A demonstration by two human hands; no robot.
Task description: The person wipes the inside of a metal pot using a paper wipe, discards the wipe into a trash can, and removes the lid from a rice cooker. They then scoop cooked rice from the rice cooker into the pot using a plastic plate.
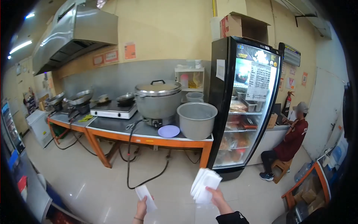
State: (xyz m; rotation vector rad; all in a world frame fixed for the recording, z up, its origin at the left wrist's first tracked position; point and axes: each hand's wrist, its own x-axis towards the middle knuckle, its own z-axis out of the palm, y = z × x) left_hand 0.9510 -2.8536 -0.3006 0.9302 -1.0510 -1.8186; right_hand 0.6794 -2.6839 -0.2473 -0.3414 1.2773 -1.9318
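At the bottom of the head view, my left hand (141, 208) grips a small white paper (146, 197); its fingers are closed round the lower edge. My right hand (217, 196) pinches a fanned stack of white papers (204, 183), with the thumb on top. The two hands are apart, both held above the tiled floor. What is printed on the papers, if anything, cannot be made out.
An orange-framed table (149, 141) carries a large lidded cooker (158, 102), a grey pot (197, 120), a purple plate (168, 131) and a stove (113, 110). A glass-door fridge (246, 112) stands right of it. A person (294, 136) sits on a stool. Black hoses hang below the table.
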